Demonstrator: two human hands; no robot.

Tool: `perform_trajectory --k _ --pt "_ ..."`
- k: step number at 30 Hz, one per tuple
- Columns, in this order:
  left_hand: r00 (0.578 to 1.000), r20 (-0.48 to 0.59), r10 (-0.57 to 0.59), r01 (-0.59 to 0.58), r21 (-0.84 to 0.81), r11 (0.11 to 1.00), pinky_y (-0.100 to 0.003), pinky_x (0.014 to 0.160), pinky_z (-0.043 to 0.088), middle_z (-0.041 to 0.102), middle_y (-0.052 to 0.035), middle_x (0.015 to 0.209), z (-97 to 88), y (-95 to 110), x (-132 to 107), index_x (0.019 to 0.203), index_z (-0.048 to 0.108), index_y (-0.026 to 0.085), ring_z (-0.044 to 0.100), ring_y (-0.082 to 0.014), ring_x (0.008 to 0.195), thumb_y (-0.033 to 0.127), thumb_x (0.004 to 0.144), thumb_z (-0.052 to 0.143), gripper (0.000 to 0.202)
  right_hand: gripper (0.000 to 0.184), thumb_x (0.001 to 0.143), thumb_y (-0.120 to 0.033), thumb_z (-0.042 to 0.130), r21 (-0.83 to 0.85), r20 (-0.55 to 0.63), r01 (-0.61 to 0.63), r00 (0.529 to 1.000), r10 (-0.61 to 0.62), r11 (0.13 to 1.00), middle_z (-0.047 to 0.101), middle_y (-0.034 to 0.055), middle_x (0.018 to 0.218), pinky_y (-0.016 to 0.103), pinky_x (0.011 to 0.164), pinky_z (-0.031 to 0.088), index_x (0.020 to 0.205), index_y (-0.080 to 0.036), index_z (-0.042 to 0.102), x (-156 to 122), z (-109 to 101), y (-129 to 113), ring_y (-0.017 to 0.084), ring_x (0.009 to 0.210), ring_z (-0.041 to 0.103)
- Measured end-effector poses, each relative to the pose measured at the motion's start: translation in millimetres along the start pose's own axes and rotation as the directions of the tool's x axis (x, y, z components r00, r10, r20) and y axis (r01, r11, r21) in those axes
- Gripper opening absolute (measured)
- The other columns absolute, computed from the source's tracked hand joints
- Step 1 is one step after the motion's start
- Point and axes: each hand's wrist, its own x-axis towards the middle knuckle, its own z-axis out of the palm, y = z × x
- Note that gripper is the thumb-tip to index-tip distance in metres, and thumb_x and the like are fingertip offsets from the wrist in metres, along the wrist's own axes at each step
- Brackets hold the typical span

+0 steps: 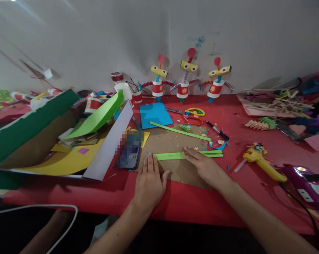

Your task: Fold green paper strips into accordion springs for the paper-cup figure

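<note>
Hands flat: left hand (pixel 149 180) on cardboard (pixel 175 155), right hand (pixel 203 165) pressing green strips (pixel 175 155).

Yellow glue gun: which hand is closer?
Right. The right hand rests on the green paper strips, left of the glue gun; the left hand lies flat at the cardboard edge, farther left.

The person's two arms (pixel 254 211) are long, slim and bare all the way to the wrists, and the left hand (pixel 148 180) and the right hand (pixel 205 168) are bare as well, with long, thin, plain fingers (pixel 150 163).
</note>
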Motion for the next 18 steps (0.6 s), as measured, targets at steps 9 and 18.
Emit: perform_trajectory --k 9,18 --pt "0.989 -0.114 -0.096 0.086 -0.094 0.992 -0.053 0.105 0.021 0.043 -0.0200 0.134 4.7 3.1 -10.7 0.131 0.039 0.008 0.036 -0.0301 0.126 0.050 0.084 0.036 0.062 0.070 0.068 0.008 0.030 -0.074 -0.013 0.033 0.999 -0.034 0.997 0.039 0.0068 0.139 0.042 0.106 0.034 0.131 -0.019 0.042 -0.8 4.0 0.6 0.018 0.130 0.031" --pt "0.974 -0.215 0.064 -0.118 -0.245 0.962 -0.038 0.094 0.039 0.057 -0.0074 0.121 -18.0 7.9 -2.0 0.106 0.059 0.019 0.046 -0.0203 0.116 0.017 0.087 0.037 0.029 0.064 0.070 0.008 0.031 -0.176 0.004 0.099 0.995 -0.100 0.979 0.041 0.0119 0.137 0.041 0.106 0.034 0.130 -0.011 0.042 -0.3 4.3 -3.1 0.020 0.130 0.031"
